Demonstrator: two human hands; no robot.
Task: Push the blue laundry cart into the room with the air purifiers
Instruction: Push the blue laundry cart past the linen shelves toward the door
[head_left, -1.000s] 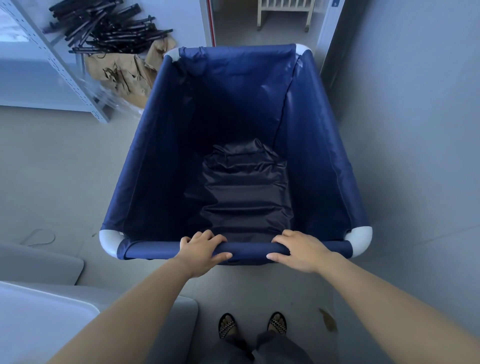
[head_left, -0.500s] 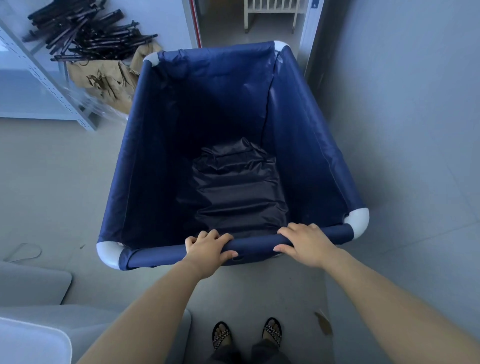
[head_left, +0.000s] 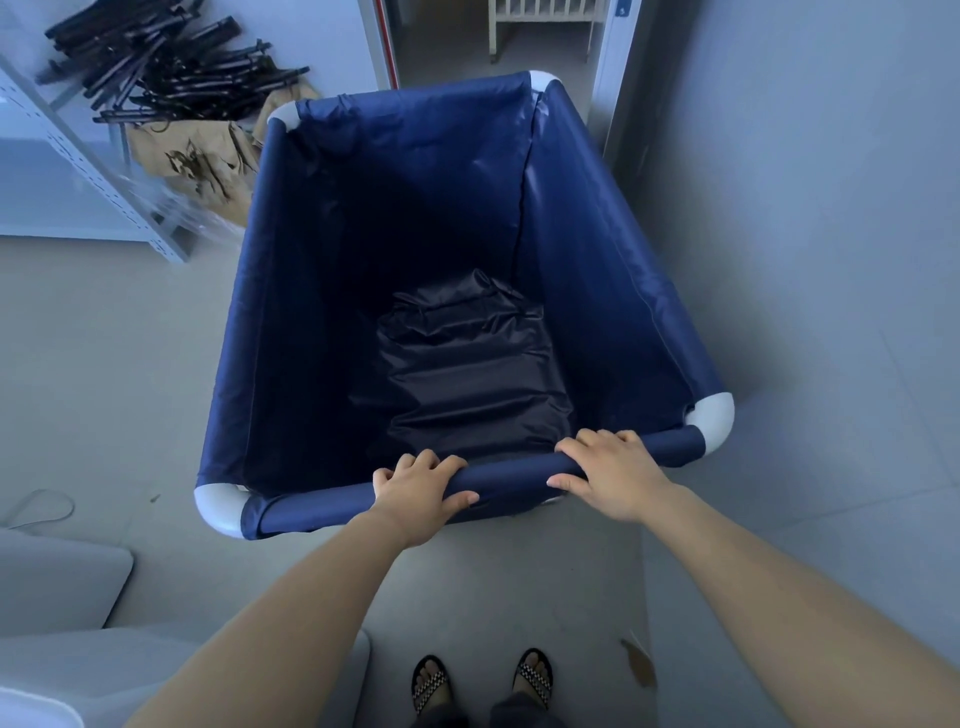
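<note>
— Since a moment ago the blue laundry cart has swung: its far end now points at the doorway, and its near rail slants, right corner further from you.

— Where does it lie from your hands?

— Straight ahead, long axis running away from you toward that opening (no air purifiers visible, so I can't tell which room it is). The wall runs just beside the cart's right side; a shelf frame stands apart on the left.

— And your grip?

— Your left hand and right hand both wrap the near rail, fingers curled over it. Your right is further forward.
</note>
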